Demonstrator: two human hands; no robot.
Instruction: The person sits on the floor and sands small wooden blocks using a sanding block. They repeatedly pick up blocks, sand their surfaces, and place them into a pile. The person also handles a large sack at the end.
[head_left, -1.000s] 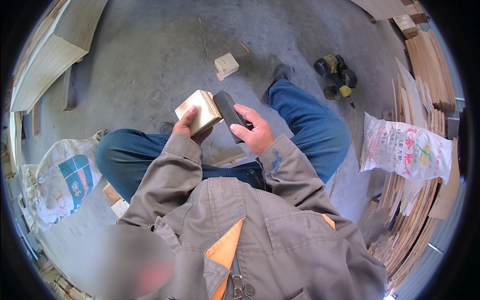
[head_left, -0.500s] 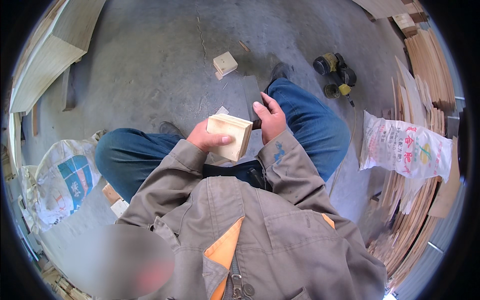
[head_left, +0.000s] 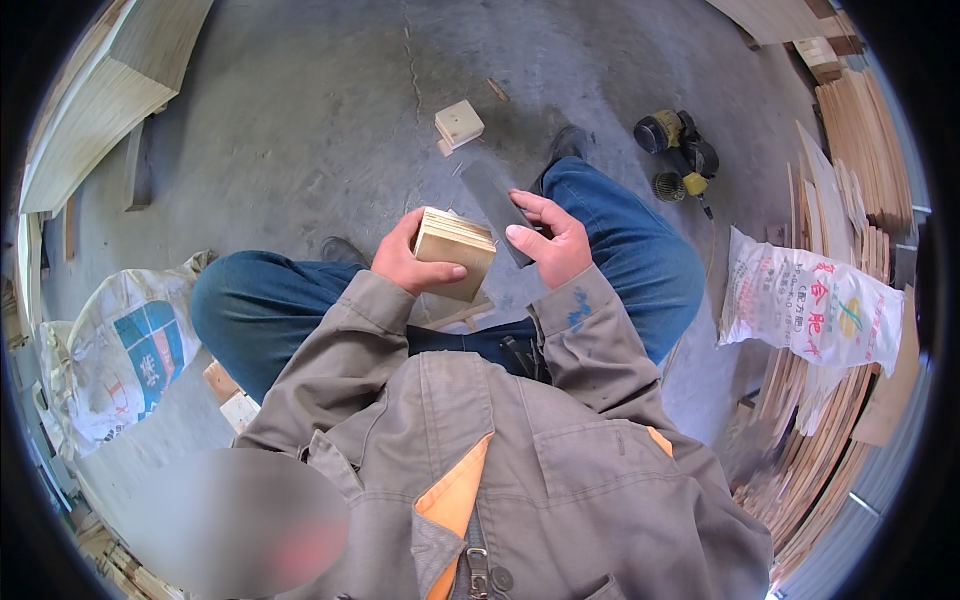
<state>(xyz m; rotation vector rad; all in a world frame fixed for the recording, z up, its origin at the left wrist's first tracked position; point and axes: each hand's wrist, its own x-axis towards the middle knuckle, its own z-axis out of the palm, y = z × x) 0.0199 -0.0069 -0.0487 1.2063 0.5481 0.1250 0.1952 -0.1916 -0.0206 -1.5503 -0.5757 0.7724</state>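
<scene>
My left hand (head_left: 415,258) grips a square, layered block of pale wood (head_left: 452,272), thumb across its front face and fingers behind. The block's layered edge faces up and away from me. Just to the right, my right hand (head_left: 556,240) is closed on a flat, dark-grey rectangular bar (head_left: 492,205), thumb on one side and fingers on the other. The bar slants toward the far left, close to the block; whether they touch I cannot tell. Beyond the hands, another small wooden block (head_left: 460,123) rests on the concrete floor beside a wood scrap (head_left: 445,148).
A yellow-and-black nail gun (head_left: 680,150) with a hose lies at the far right. Plywood stacks (head_left: 110,120) stand far left, and wooden sheets (head_left: 800,440) line the right side. White printed sacks lie to the right (head_left: 805,305) and left (head_left: 120,350). My bent legs flank the work.
My left hand has tipped the block so its layered edge shows more. My right hand has swung the grey bar from nearly upright to slanting leftward, exposing more of it.
</scene>
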